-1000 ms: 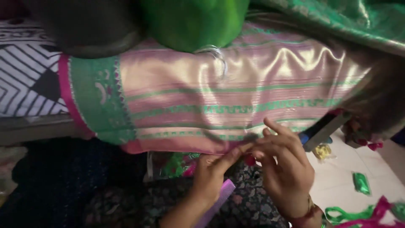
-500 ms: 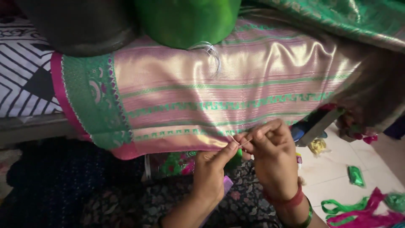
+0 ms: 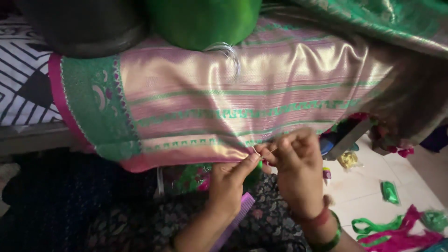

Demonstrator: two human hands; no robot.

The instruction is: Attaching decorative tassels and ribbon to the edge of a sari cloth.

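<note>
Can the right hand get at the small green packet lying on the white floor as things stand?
Probably yes: the small green packet lies bare on the white floor, nothing between, though the right hand is pinching at the cloth's edge.

Silk cloth pink-gold, green woven bands, green-magenta border; bedsheet upper left black-white geometric; bolster bright green.

Small green packet on floor

left hand: bare, no sleeve | right hand: bare | right wrist: red bangle beside green bangle
</note>
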